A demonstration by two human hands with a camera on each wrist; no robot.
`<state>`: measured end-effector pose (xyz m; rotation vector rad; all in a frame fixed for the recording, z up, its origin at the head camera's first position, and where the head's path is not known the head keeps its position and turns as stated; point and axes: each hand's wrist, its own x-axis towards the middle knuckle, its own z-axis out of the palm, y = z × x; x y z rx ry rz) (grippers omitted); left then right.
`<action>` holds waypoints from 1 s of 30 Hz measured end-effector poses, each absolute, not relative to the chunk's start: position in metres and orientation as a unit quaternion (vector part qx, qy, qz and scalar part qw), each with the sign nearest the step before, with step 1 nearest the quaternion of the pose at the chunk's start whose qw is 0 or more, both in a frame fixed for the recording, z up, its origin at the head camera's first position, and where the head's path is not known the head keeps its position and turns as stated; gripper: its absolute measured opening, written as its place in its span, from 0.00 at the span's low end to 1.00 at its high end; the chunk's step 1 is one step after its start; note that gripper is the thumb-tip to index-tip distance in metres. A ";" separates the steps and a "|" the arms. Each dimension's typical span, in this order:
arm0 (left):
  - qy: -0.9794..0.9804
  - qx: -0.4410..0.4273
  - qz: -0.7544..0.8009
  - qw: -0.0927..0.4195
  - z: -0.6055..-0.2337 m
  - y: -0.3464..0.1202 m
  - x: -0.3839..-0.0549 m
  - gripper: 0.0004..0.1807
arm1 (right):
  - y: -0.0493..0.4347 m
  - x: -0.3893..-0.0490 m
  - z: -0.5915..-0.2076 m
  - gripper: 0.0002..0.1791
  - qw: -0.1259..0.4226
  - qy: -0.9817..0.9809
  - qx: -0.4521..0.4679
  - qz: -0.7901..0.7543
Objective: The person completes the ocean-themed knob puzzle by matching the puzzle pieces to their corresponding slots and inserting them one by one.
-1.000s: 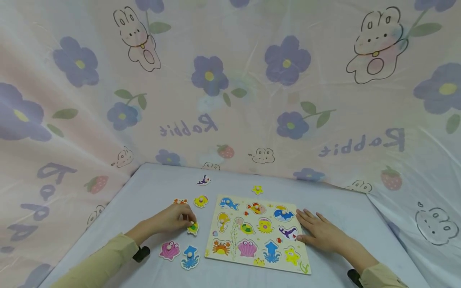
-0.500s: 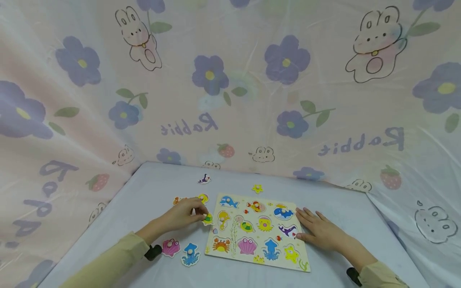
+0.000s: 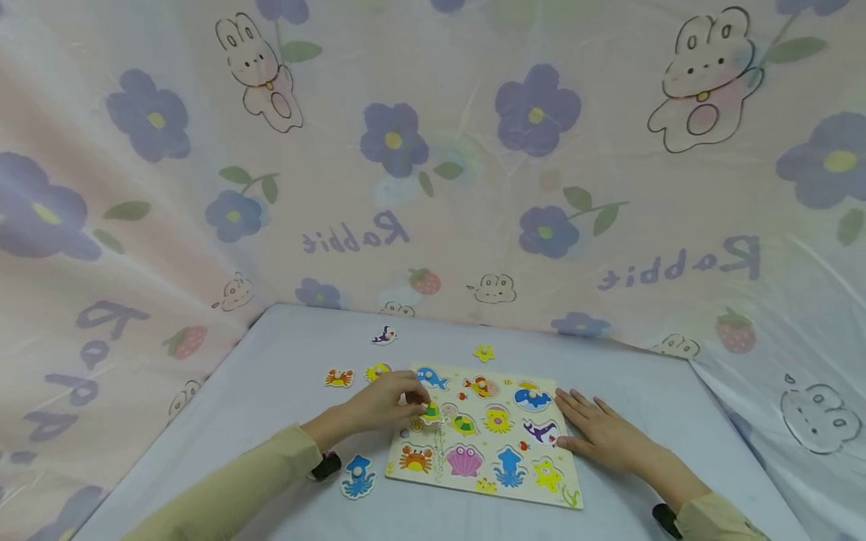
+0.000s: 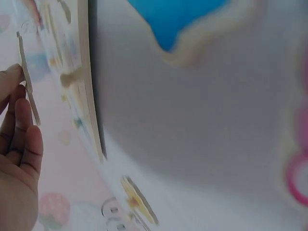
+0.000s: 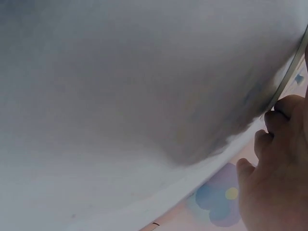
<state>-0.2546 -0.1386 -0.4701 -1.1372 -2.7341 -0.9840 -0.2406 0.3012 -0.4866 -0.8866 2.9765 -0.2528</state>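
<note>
Over the left side of the board (image 3: 489, 454), the left hand (image 3: 387, 400) pinches the turtle (image 3: 431, 412), held clear of the surface. A knob (image 4: 71, 77) stands up from the board close by, so a low path could catch it and knock the turtle askew. A slack pinch might let so thin a piece twist, and its outline would then likely snag on the rim of the turtle slot (image 3: 464, 425). The right hand (image 3: 598, 434) lies with fingers spread, touching the right edge; without that brace, a push could slide the board. The wrist camera (image 3: 326, 466) sits near the squid (image 3: 358, 478) and could brush it. Crab (image 3: 339, 378) and octopus (image 3: 376, 371) break up the room leftward; the counter (image 3: 690, 413) runs freer rightward, and the curtain (image 3: 460, 218) bounds the back.
</note>
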 end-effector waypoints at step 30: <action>-0.897 -0.393 -0.195 -0.054 -0.479 -0.070 -0.274 0.06 | 0.303 -0.247 -0.484 0.49 0.038 0.954 -0.291 -0.062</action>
